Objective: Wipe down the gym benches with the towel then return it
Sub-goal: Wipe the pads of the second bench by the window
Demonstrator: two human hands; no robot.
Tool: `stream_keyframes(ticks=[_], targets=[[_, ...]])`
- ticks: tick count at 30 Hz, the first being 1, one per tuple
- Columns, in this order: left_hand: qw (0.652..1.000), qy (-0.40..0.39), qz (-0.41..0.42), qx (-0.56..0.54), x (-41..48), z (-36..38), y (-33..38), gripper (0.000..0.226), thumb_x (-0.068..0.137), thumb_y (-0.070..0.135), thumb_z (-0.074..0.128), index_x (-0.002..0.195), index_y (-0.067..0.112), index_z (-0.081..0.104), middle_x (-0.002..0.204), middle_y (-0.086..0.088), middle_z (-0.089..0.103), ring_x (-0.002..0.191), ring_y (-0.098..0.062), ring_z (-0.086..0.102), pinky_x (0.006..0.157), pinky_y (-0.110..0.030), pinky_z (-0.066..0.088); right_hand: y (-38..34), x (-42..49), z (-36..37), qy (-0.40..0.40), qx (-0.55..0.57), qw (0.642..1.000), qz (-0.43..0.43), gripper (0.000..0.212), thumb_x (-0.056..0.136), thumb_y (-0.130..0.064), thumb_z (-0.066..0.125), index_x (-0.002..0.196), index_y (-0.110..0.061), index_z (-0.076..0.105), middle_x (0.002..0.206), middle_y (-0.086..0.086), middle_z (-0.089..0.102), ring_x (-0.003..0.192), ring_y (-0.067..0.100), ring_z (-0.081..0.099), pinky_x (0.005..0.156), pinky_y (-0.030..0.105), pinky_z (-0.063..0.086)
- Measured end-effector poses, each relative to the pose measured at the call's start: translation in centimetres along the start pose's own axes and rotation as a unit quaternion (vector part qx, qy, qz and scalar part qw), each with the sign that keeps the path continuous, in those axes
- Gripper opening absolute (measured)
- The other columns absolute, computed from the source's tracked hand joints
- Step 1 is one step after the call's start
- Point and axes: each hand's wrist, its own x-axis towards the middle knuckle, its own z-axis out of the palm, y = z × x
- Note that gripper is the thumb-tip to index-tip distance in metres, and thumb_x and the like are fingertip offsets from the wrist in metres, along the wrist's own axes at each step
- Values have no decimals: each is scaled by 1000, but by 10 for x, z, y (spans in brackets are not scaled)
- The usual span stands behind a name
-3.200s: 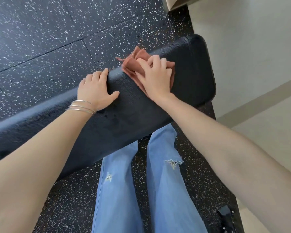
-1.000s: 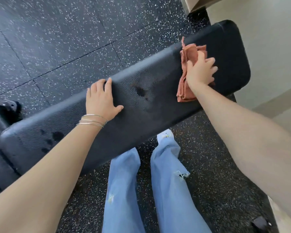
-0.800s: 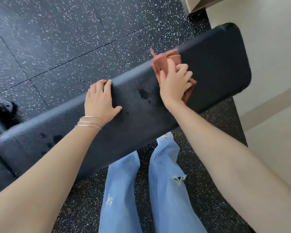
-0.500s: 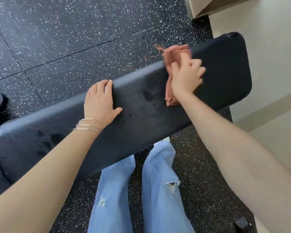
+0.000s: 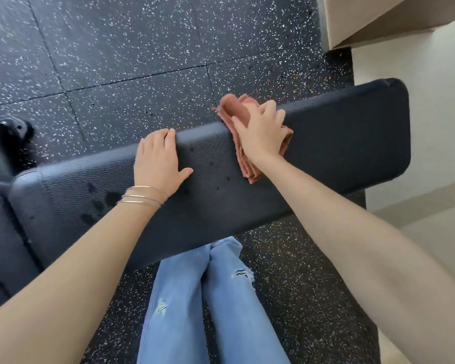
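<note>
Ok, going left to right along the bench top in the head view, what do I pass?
Dark wet spots → left hand, lying flat → right hand holding the towel → bare end of the bench → pale wall.

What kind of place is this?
Most likely a gym: a black padded bench, speckled black rubber floor tiles, and a towel that the right hand holds against it.
</note>
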Motion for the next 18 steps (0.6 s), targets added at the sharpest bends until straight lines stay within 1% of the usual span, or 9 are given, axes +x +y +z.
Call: stream_keyframes(ticks=[1, 2, 3, 5, 6, 10, 12, 15, 18], targets=[[1000, 3, -7, 2, -4, 0, -4, 90, 76, 39, 74, 142, -2, 30, 145, -19, 37, 135, -35, 33, 116, -45, 24, 11, 3, -4, -1, 6, 1000, -2, 35, 91, -51, 49, 118, -30, 55, 120, 5, 44, 111, 29, 39, 80, 43, 41], [1000, 6, -9, 2, -8, 0, -5, 89, 76, 38, 75, 142, -2, 31, 145, -20, 37, 135, -36, 32, 116, -46, 24, 27, 8, -9, 2, 13, 1000, 17, 35, 91, -51, 49, 119, -31, 54, 120, 5, 43, 110, 29, 39, 80, 42, 40], [1000, 10, -10, 1, -11, 1, -6, 88, 76, 36, 75, 142, -2, 31, 144, -21, 37, 135, -37, 32, 116, -46, 24, 42, 14, -14, 12, 21, 998, 53, 34, 92, -51, 48, 120, -32, 53, 121, 5, 43, 110, 29, 38, 82, 42, 41], [1000, 11, -11, -5, -14, 2, -6, 86, 76, 33, 75, 142, -2, 32, 145, -22, 36, 136, -38, 31, 116, -47, 23, 69, 17, -19, 36, 47, 989, 139, 33, 93, -48, 48, 123, -33, 52, 123, 6, 42, 112, 30, 38, 87, 48, 42], [1000, 7, -10, -5, -15, 2, -5, 85, 77, 33, 74, 142, -1, 31, 146, -22, 35, 137, -38, 29, 116, -46, 22, 75, 14, -17, 49, 54, 984, 161, 34, 94, -46, 48, 125, -33, 51, 124, 6, 42, 112, 31, 38, 88, 49, 43], [1000, 13, -11, -1, -20, 1, -5, 83, 78, 34, 73, 143, 2, 31, 148, -21, 32, 138, -36, 27, 116, -45, 21, 50, -30, 9, 90, 52, 981, 165, 37, 93, -40, 51, 129, -33, 49, 123, 7, 44, 111, 31, 38, 81, 45, 41], [1000, 10, -11, 10, -27, 3, -4, 83, 78, 35, 73, 143, 2, 31, 148, -21, 32, 138, -36, 28, 116, -46, 23, 30, -64, 26, 100, 60, 987, 114, 36, 89, -38, 57, 123, -31, 54, 116, 8, 48, 105, 33, 41, 73, 43, 40], [1000, 7, -13, 23, -40, 7, -1, 85, 77, 37, 73, 143, 3, 32, 149, -20, 31, 138, -37, 27, 115, -48, 23, 20, -117, 45, 60, 33, 997, -44, 35, 79, -35, 68, 112, -28, 60, 103, 9, 53, 90, 33, 46, 61, 37, 32], [999, -11, -22, 29, -56, 13, 5, 86, 78, 37, 72, 144, 4, 30, 151, -20, 28, 140, -37, 24, 116, -49, 21, 44, -139, 47, 19, -24, 982, -188, 40, 69, -36, 74, 107, -32, 61, 97, 5, 55, 83, 31, 49, 57, 36, 35]])
